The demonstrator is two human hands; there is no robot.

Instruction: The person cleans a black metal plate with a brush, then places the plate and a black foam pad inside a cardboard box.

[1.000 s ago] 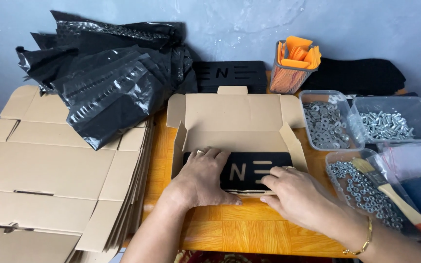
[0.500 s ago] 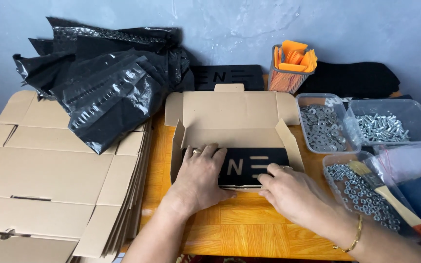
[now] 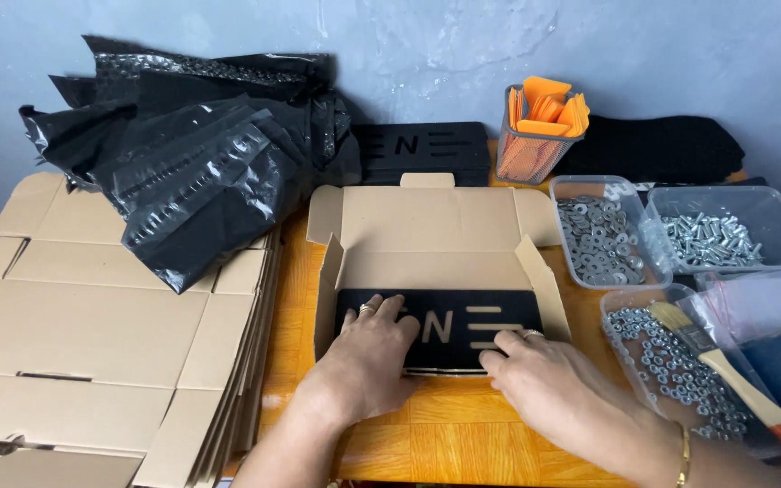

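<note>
Fingers (image 3: 381, 316) on black plate (image 3: 463, 330), box flaps (image 3: 535, 271) either side

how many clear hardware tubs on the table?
3. One tub of washers sits right of the open cardboard box; one tub of bolts sits further right; one tub of nuts is nearer, beside the right hand. More may lie outside the frame.

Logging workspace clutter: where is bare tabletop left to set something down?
Bare wood shows only in front of the open cardboard box, around the left hand and right hand, and a strip beside the flat cardboard stack. The right side is crowded with hardware trays.
</note>
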